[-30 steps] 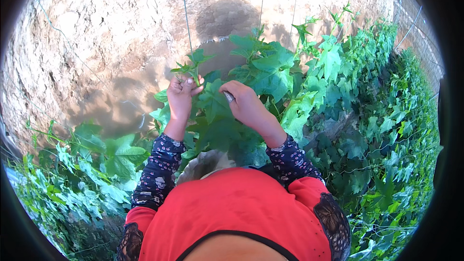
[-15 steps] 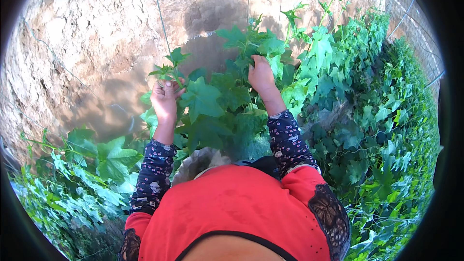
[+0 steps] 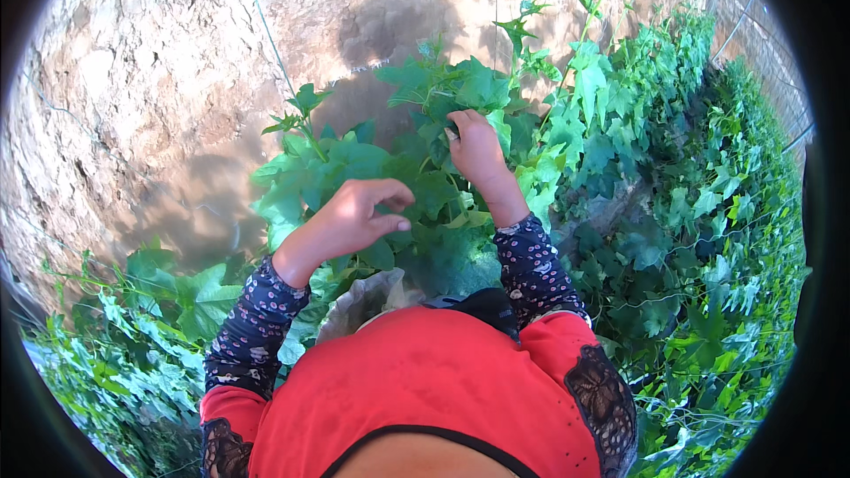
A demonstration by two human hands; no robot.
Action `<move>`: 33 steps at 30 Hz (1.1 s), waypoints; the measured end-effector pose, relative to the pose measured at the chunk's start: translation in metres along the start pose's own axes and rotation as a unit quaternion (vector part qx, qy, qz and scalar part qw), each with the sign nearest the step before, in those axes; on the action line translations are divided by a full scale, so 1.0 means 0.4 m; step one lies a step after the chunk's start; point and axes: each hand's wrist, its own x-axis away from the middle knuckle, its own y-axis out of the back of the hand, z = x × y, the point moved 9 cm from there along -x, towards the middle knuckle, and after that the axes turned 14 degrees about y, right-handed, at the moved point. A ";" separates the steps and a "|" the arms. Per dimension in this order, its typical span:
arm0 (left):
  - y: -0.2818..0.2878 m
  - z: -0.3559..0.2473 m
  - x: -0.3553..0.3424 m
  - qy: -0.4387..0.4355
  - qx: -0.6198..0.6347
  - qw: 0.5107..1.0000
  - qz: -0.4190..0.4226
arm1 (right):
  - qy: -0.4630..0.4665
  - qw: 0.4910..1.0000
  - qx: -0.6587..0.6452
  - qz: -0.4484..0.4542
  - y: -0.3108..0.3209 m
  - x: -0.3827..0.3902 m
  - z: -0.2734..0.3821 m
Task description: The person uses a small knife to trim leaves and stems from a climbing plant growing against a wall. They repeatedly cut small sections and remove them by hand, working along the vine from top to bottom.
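Note:
Above the leaves in front of me, my left hand (image 3: 354, 214) is open, its thumb and curled fingers apart with nothing between them. My right hand (image 3: 478, 152) is closed at the upper part of a leafy green vine (image 3: 482, 86). Its fingertips press in among the leaves, and the exact stem or leaf they pinch is partly hidden. Left of that vine, a shoot (image 3: 305, 102) with small tip leaves rises beside a thin green string (image 3: 266, 26). Broad lobed leaves fill the space below both hands.
A rough earthen surface (image 3: 168, 80) lies beyond the plants, carrying my shadow. Thin strings and wires cross it. Dense vines (image 3: 735, 239) run along the right, and more foliage (image 3: 133, 354) covers the lower left. A pale crumpled bag (image 3: 354, 305) is at my front.
My left hand has let go of the left shoot and moved right and nearer me. My right hand has shifted slightly down and left, staying at the vine.

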 end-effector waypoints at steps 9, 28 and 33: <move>0.147 0.027 -0.328 0.030 -0.151 0.934 -0.324 | 0.001 0.992 -0.118 -0.039 0.100 -0.043 0.071; 0.138 0.072 -0.339 0.028 0.241 0.945 -0.218 | -0.032 0.962 -0.234 -0.140 0.085 -0.129 0.050; 0.128 0.115 -0.351 0.076 0.255 0.942 -0.206 | 0.007 0.976 -0.130 -0.177 0.129 -0.127 0.054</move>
